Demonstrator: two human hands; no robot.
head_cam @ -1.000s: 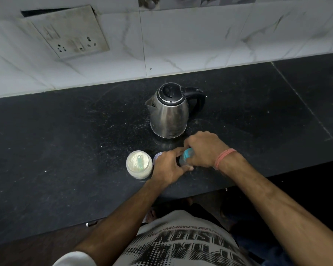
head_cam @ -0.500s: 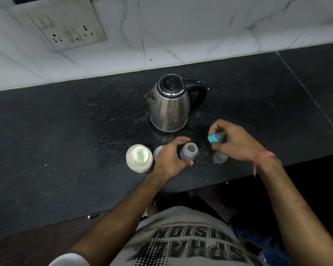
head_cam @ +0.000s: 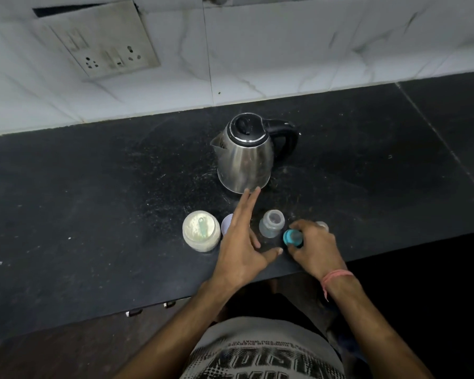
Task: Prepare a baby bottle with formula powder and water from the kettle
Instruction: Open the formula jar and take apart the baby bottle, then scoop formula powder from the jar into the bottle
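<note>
Black countertop (head_cam: 93, 203), dusted with pale specks, runs left to right below the tiled wall.
Steel kettle (head_cam: 244, 157): upright, lid shut, far of centre, handle to the right, untouched.
Left hand (head_cam: 241, 242): fingers straight and spread, holding nothing, tips reaching toward the kettle base. Half a second ago this hand was steadying the bottle; it has let go.
Right hand (head_cam: 312, 247): fingers curled round the teal collar with teat (head_cam: 292, 237), lowered to the counter at near right. Half a second ago it held that piece lifted above the counter.
Formula jar (head_cam: 201, 231): open, white powder and a pale green scoop inside, near left.
Baby bottle (head_cam: 271, 223): upright, mouth open, standing free between the two hands; looks empty, though I cannot tell for certain.
Small pale lid (head_cam: 226, 224), partly hidden by the left hand.
Clear cap (head_cam: 323, 225), far side of the right hand, mostly hidden.
Judgement: top is off, bottle ready to fill; powder and water not yet in
</note>
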